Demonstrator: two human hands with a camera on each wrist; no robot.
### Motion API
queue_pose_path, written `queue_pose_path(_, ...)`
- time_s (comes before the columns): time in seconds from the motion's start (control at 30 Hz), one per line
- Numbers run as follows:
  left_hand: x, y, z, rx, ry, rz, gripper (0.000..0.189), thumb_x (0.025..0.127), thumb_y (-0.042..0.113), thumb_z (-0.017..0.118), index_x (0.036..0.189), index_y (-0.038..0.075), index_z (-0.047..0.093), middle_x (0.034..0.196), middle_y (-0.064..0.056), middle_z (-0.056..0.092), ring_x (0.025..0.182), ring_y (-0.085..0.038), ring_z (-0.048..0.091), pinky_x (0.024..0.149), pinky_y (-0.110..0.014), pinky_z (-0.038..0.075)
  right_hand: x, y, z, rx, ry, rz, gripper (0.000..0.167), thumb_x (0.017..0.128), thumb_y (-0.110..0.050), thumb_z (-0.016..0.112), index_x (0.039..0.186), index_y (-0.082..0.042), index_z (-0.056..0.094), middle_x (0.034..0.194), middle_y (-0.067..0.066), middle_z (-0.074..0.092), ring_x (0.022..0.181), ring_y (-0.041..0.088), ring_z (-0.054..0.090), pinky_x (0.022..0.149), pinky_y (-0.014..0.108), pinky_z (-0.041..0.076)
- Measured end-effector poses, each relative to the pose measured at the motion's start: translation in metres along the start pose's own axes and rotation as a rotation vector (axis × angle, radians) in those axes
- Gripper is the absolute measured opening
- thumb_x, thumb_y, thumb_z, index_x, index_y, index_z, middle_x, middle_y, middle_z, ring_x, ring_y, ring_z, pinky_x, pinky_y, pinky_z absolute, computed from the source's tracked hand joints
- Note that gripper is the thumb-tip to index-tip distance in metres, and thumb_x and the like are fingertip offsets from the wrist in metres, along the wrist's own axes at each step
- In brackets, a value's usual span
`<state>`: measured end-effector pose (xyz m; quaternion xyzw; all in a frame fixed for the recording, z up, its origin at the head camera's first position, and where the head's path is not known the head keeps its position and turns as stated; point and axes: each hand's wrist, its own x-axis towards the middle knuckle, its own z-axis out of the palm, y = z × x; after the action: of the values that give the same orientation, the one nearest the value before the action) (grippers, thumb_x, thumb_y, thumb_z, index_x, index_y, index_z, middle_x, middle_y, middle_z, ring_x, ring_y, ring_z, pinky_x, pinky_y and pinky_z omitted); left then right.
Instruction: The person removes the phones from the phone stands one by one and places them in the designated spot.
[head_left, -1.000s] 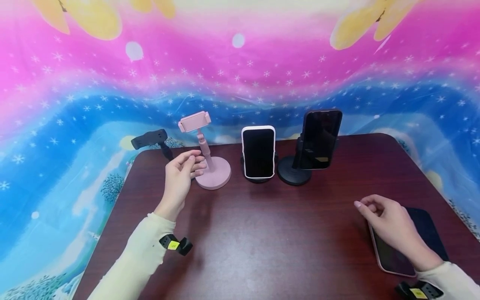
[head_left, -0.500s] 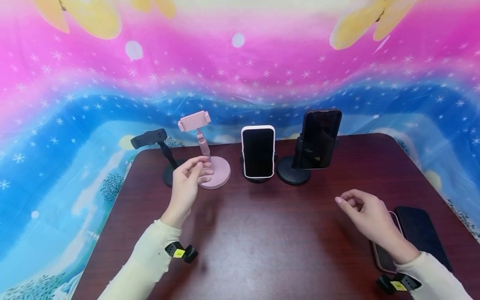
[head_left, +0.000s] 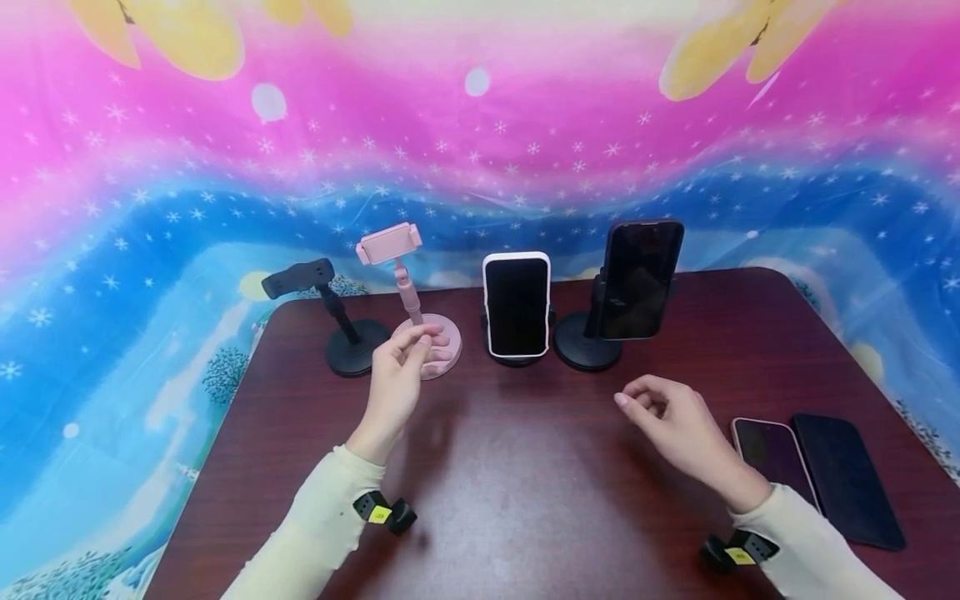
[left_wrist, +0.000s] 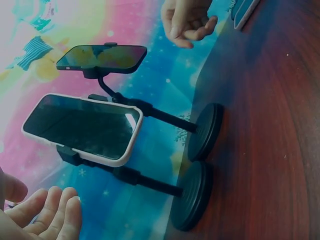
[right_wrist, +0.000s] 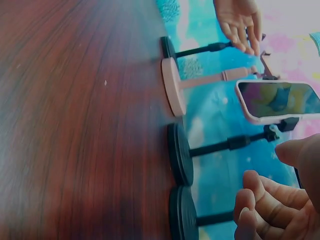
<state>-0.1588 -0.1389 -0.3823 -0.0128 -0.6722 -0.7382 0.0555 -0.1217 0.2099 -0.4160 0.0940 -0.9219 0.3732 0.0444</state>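
Left hand (head_left: 397, 375) and right hand (head_left: 678, 421), both loosely curled and empty, are drifting inward; the right is moving off the pale-rimmed phone (head_left: 772, 454) and dark phone (head_left: 851, 479) lying on the worktop (head_left: 510, 475), while the pink stand (head_left: 390, 244) is standing phoneless behind the left.

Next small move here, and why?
Probably bring the left hand and right hand to the white-cased phone. Both look empty and have shifted inward since the earlier pictures. The pink stand and leftmost black stand hold nothing, and two phones lie flat at the right, so this one may be next to come down.
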Motion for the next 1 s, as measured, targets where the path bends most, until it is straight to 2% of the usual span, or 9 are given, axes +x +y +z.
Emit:
queue_pose_path(0.13,0.000,-0.005,0.005,0.006,-0.011,0.012,0.027,0.104,0.000,0.047,0.124,-0.013,0.061,0.101,-0.016,0.072,0.081,-0.009,0.072,0.073,-0.023,0.063,0.006,-0.008,0.009,0.051,-0.019,-0.009,0.015,0.099,-0.026,0.066,0.098,-0.012,0.071,0.081,0.002,0.070,0.063,0.004,0.055,0.055,0.022,0.045)
queue_pose_path(0.3,0.002,-0.009,0.010,0.039,-0.014,0.014,0.027,0.104,-0.003,0.045,0.122,-0.015,0.061,0.103,-0.023,0.071,0.078,-0.005,0.071,0.072,-0.020,0.062,0.014,-0.017,0.019,0.115,-0.043,-0.020,0.016,0.099,-0.026,0.066,0.101,-0.011,0.070,0.086,0.005,0.073,0.069,0.007,0.062,0.059,0.022,0.050)
queue_pose_path(0.4,0.002,-0.011,0.013,0.060,-0.019,0.002,0.027,0.104,-0.002,0.045,0.123,-0.014,0.061,0.106,-0.024,0.071,0.079,-0.004,0.071,0.072,-0.019,0.061,0.020,-0.022,0.024,0.152,-0.063,-0.026,0.017,0.100,-0.026,0.065,0.104,-0.011,0.070,0.091,0.008,0.075,0.076,0.015,0.068,0.064,0.023,0.053)
queue_pose_path(0.6,0.005,-0.012,0.018,0.072,-0.033,0.021,0.028,0.104,0.000,0.045,0.124,-0.014,0.060,0.117,-0.035,0.067,0.080,-0.001,0.070,0.072,-0.019,0.061,0.031,-0.032,0.033,0.177,-0.074,-0.027,0.024,0.100,-0.028,0.065,0.116,-0.011,0.069,0.105,0.006,0.076,0.093,0.019,0.073,0.078,0.025,0.058)
queue_pose_path(0.73,0.007,-0.014,0.021,0.069,-0.030,0.042,0.028,0.104,0.000,0.046,0.125,-0.013,0.061,0.120,-0.037,0.065,0.080,0.002,0.070,0.072,-0.019,0.061,0.039,-0.039,0.038,0.213,-0.089,-0.019,0.033,0.101,-0.029,0.063,0.128,-0.010,0.063,0.118,0.010,0.073,0.104,0.022,0.072,0.086,0.030,0.059)
queue_pose_path(1.0,0.013,-0.013,0.026,0.122,-0.026,0.048,0.030,0.104,0.002,0.048,0.129,-0.006,0.063,0.123,-0.030,0.068,0.082,-0.001,0.070,0.076,-0.027,0.063,0.053,-0.057,0.048,0.282,-0.072,-0.021,0.053,0.103,-0.029,0.059,0.147,-0.004,0.045,0.139,0.020,0.061,0.120,0.033,0.066,0.102,0.052,0.055)
